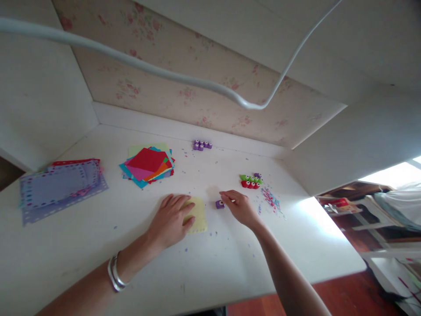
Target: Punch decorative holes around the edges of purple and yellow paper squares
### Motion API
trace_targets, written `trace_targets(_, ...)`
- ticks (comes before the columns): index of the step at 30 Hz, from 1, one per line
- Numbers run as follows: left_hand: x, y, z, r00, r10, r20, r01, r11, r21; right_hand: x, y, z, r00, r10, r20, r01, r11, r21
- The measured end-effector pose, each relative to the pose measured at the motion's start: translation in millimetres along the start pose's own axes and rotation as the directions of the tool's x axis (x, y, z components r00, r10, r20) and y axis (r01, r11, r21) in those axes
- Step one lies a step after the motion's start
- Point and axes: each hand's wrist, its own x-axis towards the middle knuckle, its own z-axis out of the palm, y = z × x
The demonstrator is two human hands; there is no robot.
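My left hand [171,219] lies flat on the white desk [98,245], fingers spread over the left part of a pale yellow paper square [199,216]. My right hand [239,206] reaches in from the right, its fingertips pinched on a small purple punch [219,204] that rests on the desk just right of the yellow paper. Silver bangles circle my left wrist.
A stack of coloured paper squares [148,166] lies behind my left hand. Punched purple and blue sheets [61,186] sit at far left. Purple punches [201,144] stand near the back wall; green and red punches [250,181] and paper confetti [271,199] lie to the right.
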Motion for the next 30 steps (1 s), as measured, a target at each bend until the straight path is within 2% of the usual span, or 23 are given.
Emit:
trace_targets(3, 1.0, 0.6, -0.5, 1.0, -0.004, 0.01, 0.004, 1.0, 0.001, -3.8, -3.8, -3.9, 0.999, 0.031, -0.029, -0.035, 0.991, -0.131)
trace_targets(6, 1.9, 0.3, 0.0, 1.0, 0.001, 0.001, -0.001, 1.0, 0.009, -7.3, -7.5, -1.0, 0.999, -0.005, 0.033, 0.012, 0.976, -0.216)
trace_targets(10, 1.9, -1.4, 2.9, 1.0, 0.008, -0.004, -0.008, 1.0, 0.021, -6.3, -10.4, -7.5, 0.994, -0.046, 0.096, 0.062, 0.984, -0.165)
trace_targets(13, 1.7, -2.5, 4.4, 1.0, 0.016, 0.002, -0.016, 1.0, 0.024, 4.2, -4.5, -29.8, 0.995, -0.013, 0.099, 0.024, 0.994, -0.108)
trace_targets(15, 1.9, -2.7, 4.3, 1.0, 0.025, -0.005, -0.025, 0.999, 0.023, 17.3, 9.3, -51.8, 0.998, 0.044, 0.048, -0.037, 0.989, -0.14)
trace_targets(17, 2.5, -2.6, 3.8, 0.999, 0.035, -0.021, -0.034, 0.999, 0.022, 34.3, 32.2, -76.2, 0.992, 0.11, -0.068, -0.123, 0.965, -0.231)
trace_targets(19, 3.1, -2.7, 3.5, 0.998, 0.043, -0.036, -0.042, 0.999, 0.025, 52.7, 60.4, -99.3, 0.975, 0.157, -0.156, -0.206, 0.903, -0.376)
trace_targets(20, 3.4, -2.8, 3.4, 0.998, 0.047, -0.041, -0.046, 0.999, 0.027, 61.4, 74.6, -109.2, 0.976, 0.143, -0.165, -0.207, 0.845, -0.493)
trace_targets(21, 3.5, -3.1, 3.5, 0.998, 0.052, -0.044, -0.051, 0.998, 0.028, 69.4, 87.9, -117.6, 0.981, 0.129, -0.146, -0.192, 0.771, -0.607)
trace_targets(23, 3.5, -3.8, 3.8, 0.997, 0.058, -0.044, -0.057, 0.998, 0.027, 81.9, 110.0, -129.0, 0.985, 0.135, -0.103, -0.169, 0.728, -0.665)
trace_targets(26, 2.9, -4.7, 4.0, 0.997, 0.062, -0.045, -0.061, 0.998, 0.024, 92.6, 130.2, -132.9, 0.988, 0.15, -0.03, -0.128, 0.705, -0.697)
trace_targets(30, 2.4, -4.7, 3.1, 0.997, 0.056, -0.046, -0.056, 0.998, 0.013, 97.7, 140.3, -126.4, 0.985, 0.168, 0.049, -0.08, 0.685, -0.724)
